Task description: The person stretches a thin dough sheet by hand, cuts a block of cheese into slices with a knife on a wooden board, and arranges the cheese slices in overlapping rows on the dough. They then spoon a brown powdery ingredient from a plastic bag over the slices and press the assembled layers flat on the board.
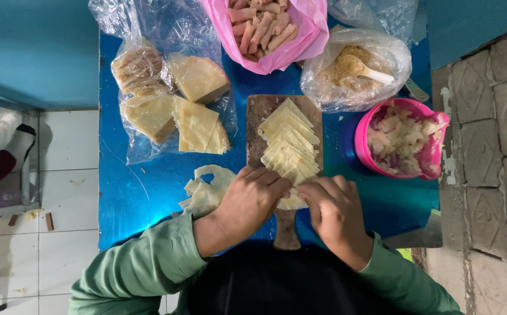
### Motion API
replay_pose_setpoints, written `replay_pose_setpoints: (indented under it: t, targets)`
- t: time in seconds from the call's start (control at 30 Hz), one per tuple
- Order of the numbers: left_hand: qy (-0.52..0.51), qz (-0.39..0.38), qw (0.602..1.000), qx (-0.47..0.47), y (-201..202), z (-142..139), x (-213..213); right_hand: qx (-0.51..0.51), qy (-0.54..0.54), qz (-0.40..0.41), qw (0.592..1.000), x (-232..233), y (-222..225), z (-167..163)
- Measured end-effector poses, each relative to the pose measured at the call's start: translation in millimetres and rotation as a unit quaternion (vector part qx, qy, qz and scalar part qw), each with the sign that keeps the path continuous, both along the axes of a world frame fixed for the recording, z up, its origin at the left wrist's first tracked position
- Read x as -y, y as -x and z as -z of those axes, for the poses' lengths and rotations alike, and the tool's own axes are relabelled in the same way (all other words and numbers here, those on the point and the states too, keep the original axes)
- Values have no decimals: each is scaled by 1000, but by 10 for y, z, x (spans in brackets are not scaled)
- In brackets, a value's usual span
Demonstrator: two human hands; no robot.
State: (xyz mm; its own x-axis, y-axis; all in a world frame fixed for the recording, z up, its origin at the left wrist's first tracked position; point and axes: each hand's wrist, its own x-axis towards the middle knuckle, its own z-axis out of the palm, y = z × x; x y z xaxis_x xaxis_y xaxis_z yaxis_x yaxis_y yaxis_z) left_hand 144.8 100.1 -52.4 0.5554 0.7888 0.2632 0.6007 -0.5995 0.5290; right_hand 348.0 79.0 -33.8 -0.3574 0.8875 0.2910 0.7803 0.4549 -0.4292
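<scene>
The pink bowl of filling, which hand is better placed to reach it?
Probably the right hand: the pink bowl sits on its side, just beyond it. The left hand would have to cross the wooden board.

- Left hand (pixel 252 198): knuckles up, fingers curled down and bent toward the right, touching the other hand.
- Right hand (pixel 334 205): likewise curled, fingertips pinched leftward.
- Both forearms angled inward, green sleeves at the wrists.

Blue table (pixel 148 192): wooden cutting board (pixel 259 116), pink bowl (pixel 419 108), clear bags of wrappers (pixel 166 105), pink bag (pixel 309 35), crumb bag (pixel 376 52), possibly dough scraps (pixel 204 192).
</scene>
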Motion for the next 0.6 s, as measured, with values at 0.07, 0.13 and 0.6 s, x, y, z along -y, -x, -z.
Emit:
replay_pose_setpoints:
  t: [0.07, 0.13, 0.6]
  targets:
    - [-9, -7, 1000, 12, 8, 0, -7, -10, 23, 12, 1000, -25, -14, 20]
    - [-23, -15, 999, 20, 16, 4, -21, -56, 28, 12, 998, -57, -15, 49]
    - [-45, -20, 999, 17, 25, 30, -3, 18, -59, 6, 998, -65, 44, 40]
